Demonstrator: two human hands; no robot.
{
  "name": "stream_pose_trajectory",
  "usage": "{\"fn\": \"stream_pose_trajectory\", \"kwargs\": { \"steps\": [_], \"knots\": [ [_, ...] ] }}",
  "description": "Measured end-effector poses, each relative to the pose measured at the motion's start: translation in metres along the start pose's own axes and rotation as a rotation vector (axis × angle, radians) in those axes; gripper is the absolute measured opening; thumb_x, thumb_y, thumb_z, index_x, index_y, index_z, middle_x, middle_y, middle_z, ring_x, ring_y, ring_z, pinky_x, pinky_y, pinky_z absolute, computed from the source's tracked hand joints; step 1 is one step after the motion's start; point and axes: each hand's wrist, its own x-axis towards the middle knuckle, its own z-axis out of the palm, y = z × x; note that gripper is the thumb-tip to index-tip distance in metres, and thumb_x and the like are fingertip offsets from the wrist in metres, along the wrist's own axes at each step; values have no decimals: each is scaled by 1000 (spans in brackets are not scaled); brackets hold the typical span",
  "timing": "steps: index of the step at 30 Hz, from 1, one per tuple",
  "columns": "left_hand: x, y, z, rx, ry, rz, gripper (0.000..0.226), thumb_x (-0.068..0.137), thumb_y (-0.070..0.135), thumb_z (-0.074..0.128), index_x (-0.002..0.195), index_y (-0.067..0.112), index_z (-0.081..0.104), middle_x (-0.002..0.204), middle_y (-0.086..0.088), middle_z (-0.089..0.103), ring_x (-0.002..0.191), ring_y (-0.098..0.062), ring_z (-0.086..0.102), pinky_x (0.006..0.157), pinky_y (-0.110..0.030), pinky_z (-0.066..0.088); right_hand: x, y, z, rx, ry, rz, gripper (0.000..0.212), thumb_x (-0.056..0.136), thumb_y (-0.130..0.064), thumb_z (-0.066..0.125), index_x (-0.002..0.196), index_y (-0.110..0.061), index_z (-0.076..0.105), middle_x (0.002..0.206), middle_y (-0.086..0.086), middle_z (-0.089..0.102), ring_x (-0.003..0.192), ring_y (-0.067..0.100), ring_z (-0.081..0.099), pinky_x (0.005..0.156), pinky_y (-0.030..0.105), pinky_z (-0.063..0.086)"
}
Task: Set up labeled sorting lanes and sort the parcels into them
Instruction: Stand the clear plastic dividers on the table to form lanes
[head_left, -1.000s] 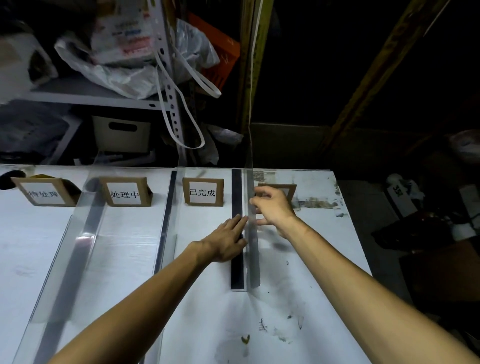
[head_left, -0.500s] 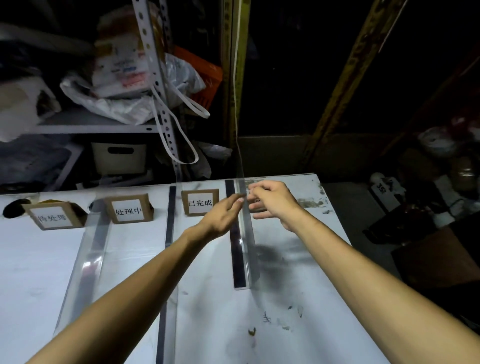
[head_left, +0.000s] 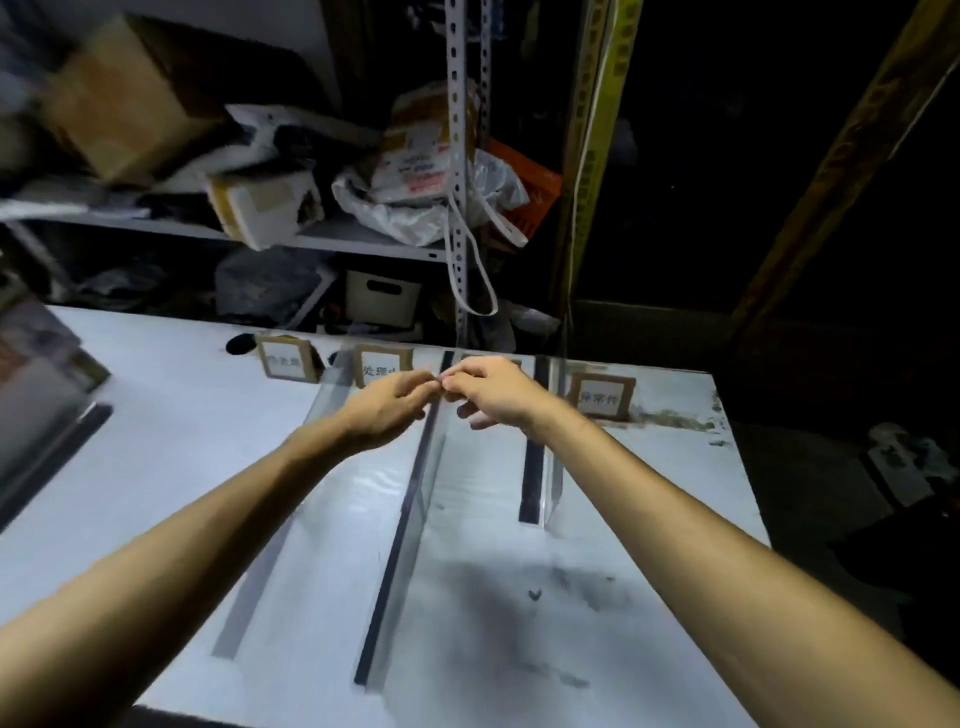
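Fingers of left hand and right hand meet, curled, over the far end of the middle clear acrylic divider with black base strip. Grip on its top edge cannot be told. White desk lanes flank it.

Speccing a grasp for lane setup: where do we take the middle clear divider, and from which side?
On the middle divider, pinch the upright clear wall's top edge, coming down from above, a finger on each face. The wall is thin and stands upright, while its dark base strip lies flat on the table, leaving no purchase low down.
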Motion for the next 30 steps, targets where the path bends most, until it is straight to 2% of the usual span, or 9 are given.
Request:
{"fn": "stream_pose_trajectory", "kwargs": {
  "steps": [3, 5, 7, 12, 15, 18, 23, 27, 30],
  "knots": [
    [-54, -20, -18, -2, 63, -103, 34, 106, 29, 37, 123, 13, 60, 113, -3, 63, 93, -10, 59, 67, -14, 42, -6, -22, 44, -91, -137, -40, 23, 101, -25, 52, 112, -12, 67, 116, 16, 67, 89, 21, 58, 75, 34, 50],
    [-90, -36, -35, 18, 118, -168, 31, 105, 32, 39, 118, 16, 62, 114, -6, 65, 94, -14, 61, 70, -20, 45, -9, -42, 73, -156, -236, -82, 21, 101, -25, 52, 107, -12, 67, 105, 23, 64, 84, 22, 52, 66, 29, 42],
    [-123, -52, -54, 43, 171, -233, 27, 104, 31, 41, 111, 19, 64, 111, -5, 68, 94, -18, 63, 74, -26, 47, -11, -63, 101, -200, -305, -118, 21, 101, -24, 50, 106, -11, 67, 97, 15, 59, 83, 23, 48, 61, 28, 37],
    [-203, -82, -105, 74, 323, -361, 27, 104, 29, 42, 113, 18, 65, 108, -1, 68, 96, -21, 65, 86, -38, 50, -16, -114, 177, -269, -421, -205, 18, 102, -29, 50, 103, -20, 65, 114, 12, 67, 87, 19, 54, 70, 29, 44],
    [-249, -104, -127, 129, 359, -428, 27, 103, 28, 42, 114, 20, 65, 109, 1, 67, 99, -21, 64, 91, -38, 50, -18, -141, 227, -300, -495, -247, 25, 101, -27, 50, 108, -10, 67, 102, 8, 63, 84, 20, 51, 62, 27, 41],
    [-288, -126, -146, 160, 377, -481, 31, 103, 33, 41, 120, 22, 65, 113, 5, 65, 103, -16, 61, 97, -37, 47, -18, -163, 271, -336, -527, -282, 32, 100, -27, 51, 115, -2, 65, 98, 8, 61, 83, 21, 50, 63, 28, 39],
    [-336, -161, -179, 183, 415, -535, 30, 104, 34, 40, 121, 24, 63, 119, 5, 64, 108, -14, 59, 98, -35, 45, -14, -188, 329, -380, -517, -305, 34, 101, -28, 50, 119, -2, 63, 102, 10, 64, 83, 20, 52, 70, 32, 44],
    [-354, -194, -198, 202, 434, -557, 31, 104, 35, 41, 123, 23, 63, 124, 4, 64, 113, -16, 56, 96, -32, 43, -2, -196, 364, -397, -525, -292, 36, 100, -27, 49, 119, 1, 62, 98, 11, 62, 82, 21, 51, 70, 33, 43],
    [-357, -225, -212, 177, 445, -573, 30, 103, 35, 42, 121, 25, 63, 120, 6, 64, 107, -14, 58, 88, -28, 42, 19, -202, 390, -415, -531, -280, 34, 100, -26, 49, 118, 0, 63, 102, 15, 65, 83, 21, 52, 71, 34, 45]
  ]
}}
